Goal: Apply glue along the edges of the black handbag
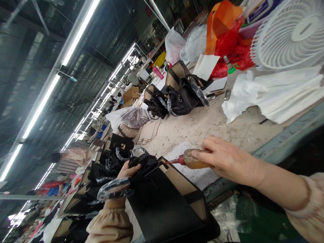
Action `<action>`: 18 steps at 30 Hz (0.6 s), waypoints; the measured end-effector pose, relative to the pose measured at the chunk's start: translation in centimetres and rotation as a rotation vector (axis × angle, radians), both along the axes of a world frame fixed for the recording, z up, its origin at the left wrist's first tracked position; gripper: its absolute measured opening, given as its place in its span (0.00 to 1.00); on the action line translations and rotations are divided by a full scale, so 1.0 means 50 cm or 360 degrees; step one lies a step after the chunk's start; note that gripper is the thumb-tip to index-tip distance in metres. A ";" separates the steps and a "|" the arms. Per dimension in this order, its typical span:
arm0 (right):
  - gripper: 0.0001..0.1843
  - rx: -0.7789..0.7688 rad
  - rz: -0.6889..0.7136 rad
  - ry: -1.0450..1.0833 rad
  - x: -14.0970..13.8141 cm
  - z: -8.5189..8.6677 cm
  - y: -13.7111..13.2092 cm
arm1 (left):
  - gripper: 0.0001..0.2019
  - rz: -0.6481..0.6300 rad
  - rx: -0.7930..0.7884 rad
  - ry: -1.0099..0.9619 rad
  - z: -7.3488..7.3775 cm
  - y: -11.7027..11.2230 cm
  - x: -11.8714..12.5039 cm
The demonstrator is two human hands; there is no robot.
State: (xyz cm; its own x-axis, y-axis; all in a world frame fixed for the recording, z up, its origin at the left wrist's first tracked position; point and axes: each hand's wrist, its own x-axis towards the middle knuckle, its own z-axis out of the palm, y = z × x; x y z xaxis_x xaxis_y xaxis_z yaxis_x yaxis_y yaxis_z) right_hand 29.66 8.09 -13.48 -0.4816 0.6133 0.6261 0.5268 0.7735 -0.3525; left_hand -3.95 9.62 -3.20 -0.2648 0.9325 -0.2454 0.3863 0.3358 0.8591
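Note:
My right hand (226, 160) is closed round a yellowish glue bottle (194, 159) with a narrow red nozzle. The nozzle tip points left and meets the upper edge of a black handbag (163, 205); I cannot tell whether glue is coming out. Bunched black fabric at the top of that bag is gripped by my left hand (126, 171). A plastic-wrapped handle (113, 189) loops over my left wrist. The bag is tilted near the table's edge, its tan inner panel (181, 184) showing on the right side.
More black handbags (179, 95) with wrapped handles lie farther along the worktable (189, 129), and others (109, 160) crowd the left. A white fan (295, 29), white cloth (271, 92) and red plastic bag (234, 50) are at upper right. Another person (53, 187) is far left.

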 end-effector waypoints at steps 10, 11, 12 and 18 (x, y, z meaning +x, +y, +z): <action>0.26 0.0001 0.0039 0.0028 -0.003 0.003 0.010 | 0.19 -0.0117 -0.0119 0.0150 0.000 0.017 -0.018; 0.27 0.0011 0.0029 0.0045 -0.003 0.002 0.013 | 0.18 -0.0157 -0.0124 0.0134 0.000 0.017 -0.017; 0.27 0.0011 0.0019 0.0050 -0.003 0.001 0.015 | 0.17 -0.0205 -0.0128 0.0119 0.000 0.017 -0.015; 0.29 -0.0077 0.0062 0.0027 0.005 -0.002 0.018 | 0.17 -0.0323 -0.0142 0.0128 0.009 0.020 -0.021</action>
